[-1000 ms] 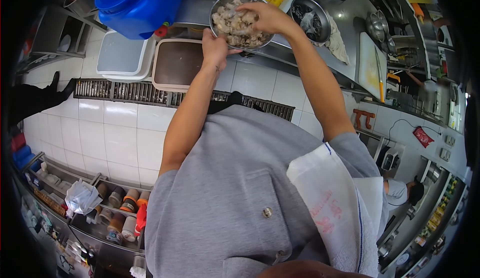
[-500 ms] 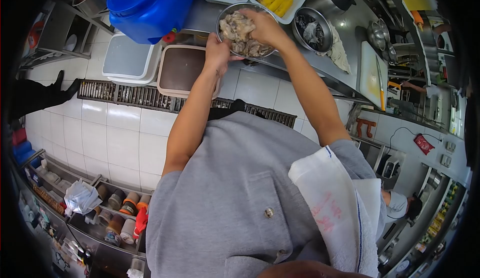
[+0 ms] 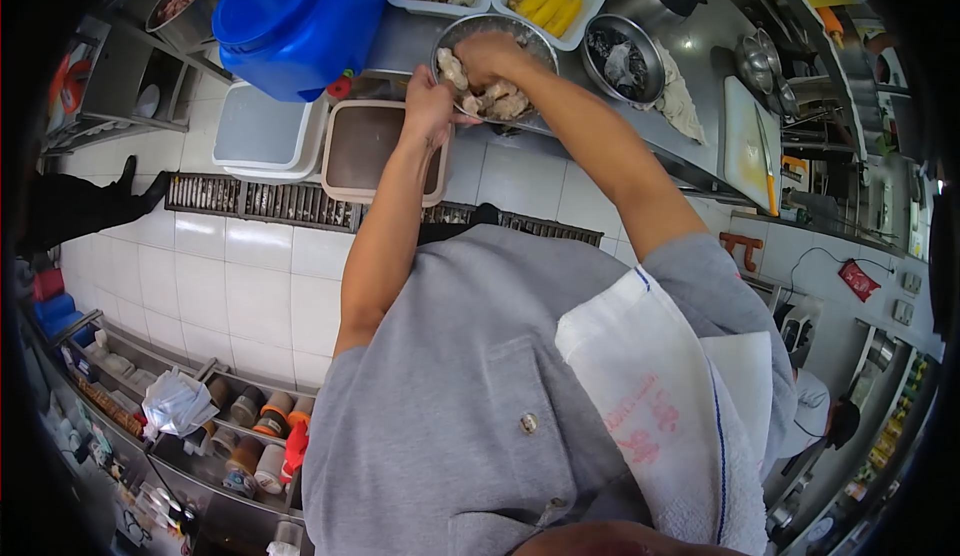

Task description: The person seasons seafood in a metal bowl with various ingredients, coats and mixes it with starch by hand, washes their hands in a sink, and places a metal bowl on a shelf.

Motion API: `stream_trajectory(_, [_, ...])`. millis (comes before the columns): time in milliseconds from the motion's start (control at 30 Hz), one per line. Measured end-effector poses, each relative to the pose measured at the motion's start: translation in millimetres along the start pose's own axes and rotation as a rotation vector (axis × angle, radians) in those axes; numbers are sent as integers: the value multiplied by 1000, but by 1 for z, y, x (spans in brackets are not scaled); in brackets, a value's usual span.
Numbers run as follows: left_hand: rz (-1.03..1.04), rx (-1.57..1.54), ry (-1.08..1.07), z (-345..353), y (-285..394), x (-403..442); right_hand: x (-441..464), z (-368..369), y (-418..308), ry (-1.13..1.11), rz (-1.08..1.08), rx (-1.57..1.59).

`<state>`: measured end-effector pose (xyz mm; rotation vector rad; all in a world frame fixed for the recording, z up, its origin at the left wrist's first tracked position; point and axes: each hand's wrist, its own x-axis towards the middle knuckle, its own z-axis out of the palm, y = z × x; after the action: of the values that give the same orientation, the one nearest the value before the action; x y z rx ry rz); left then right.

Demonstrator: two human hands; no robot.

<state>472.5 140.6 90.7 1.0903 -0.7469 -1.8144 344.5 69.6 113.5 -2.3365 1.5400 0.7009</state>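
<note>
A round metal bowl [image 3: 547, 48] holds pale, coated pieces of raw meat [image 3: 507, 103] at the edge of the steel counter. My left hand [image 3: 430, 102] grips the bowl's near left rim, thumb over the edge. Deep in the bowl, my right hand [image 3: 488, 57] is curled into the meat; its fingertips are hidden among the pieces. A second metal bowl [image 3: 652, 56] with dark contents and a clear plastic bag stands just right of it. Behind, a white basket [image 3: 594, 8] carries several yellow, elongated pieces of food.
On the left stands a large blue plastic container [image 3: 300, 31]. Two lidded tubs [image 3: 262, 128] sit below the counter. A white cutting board [image 3: 742, 136] with a knife [image 3: 765, 161] lies to the right. Another person's dark-clad leg [image 3: 85, 206] shows far left.
My right hand has pushed deeper into the bowl and curled, shifting the meat toward the near side. My left hand keeps its hold on the rim.
</note>
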Motion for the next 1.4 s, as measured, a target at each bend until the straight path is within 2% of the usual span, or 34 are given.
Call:
stream_trajectory(33, [14, 0, -5, 0, -1, 3, -1, -1, 0, 42, 51, -65])
stream_trajectory(167, [-51, -27, 8, 0, -8, 3, -17, 0, 19, 205, 17, -40])
stream_trajectory(233, [-65, -30, 8, 0, -9, -1, -31, 6, 28, 441, -93, 69])
stream_trajectory(333, [-76, -27, 16, 3, -8, -2, -66, 4, 18, 360, -150, 101])
stream_trajectory(367, [-68, -24, 8, 2, -9, -1, -61, 16, 25, 271, -240, 99])
stream_trajectory(400, [-60, -22, 1, 2, -9, -1, -60, 33, 28, 266, -236, 100])
stream_trajectory(467, [-62, -15, 9, 3, -9, -2, -68, 52, 19, 469, -303, 63])
stream_trajectory(500, [-55, -6, 18, 4, -7, -2, -64, 56, 16, 447, -238, 144])
stream_trajectory(533, [-59, -3, 9, 6, -4, 0, -59, 50, 11, 446, -228, 145])
stream_trajectory(600, [-73, 2, 9, 6, 0, -3, -54, 37, -1, 386, -79, 110])
stream_trajectory(633, [-65, 7, 1, 4, -3, 0, -42, 47, 2, 476, -94, 62])
stream_trajectory(733, [-54, -9, 5, 6, -1, -6, -26, 40, 8, 389, -45, -18])
stream_trajectory(867, [-46, -27, 19, 3, -4, -5, -31, 16, 20, 502, -65, 10])
stream_trajectory(933, [-32, -20, -13, 2, -8, -6, -40, 3, 33, 530, -101, 175])
stream_trajectory(1000, [-41, -39, -11, 3, -4, -7, -39, 2, 44, 445, -75, 243])
stream_trajectory(1100, [-48, -48, 14, 7, -2, -6, -42, 12, 59, 329, -457, 396])
stream_trajectory(1133, [-38, -57, 17, 6, -4, -5, -43, 22, 55, 324, -458, 396])
stream_trajectory(1200, [-31, -68, 30, 4, -8, -2, -45, 42, 40, 375, -144, 75])
stream_trajectory(1233, [-24, -69, 25, 3, -10, 1, -37, 49, 30, 377, -12, 194])
stream_trajectory(1267, [-20, -65, 14, 3, -11, 1, -36, 45, 22, 374, -8, 203])
stream_trajectory(1333, [-17, -60, 21, 5, -8, 0, -34, 32, 16, 245, 160, 288])
stream_trajectory(1400, [-3, -58, 25, 7, -4, -4, -30, 28, 16, 259, 168, 288])
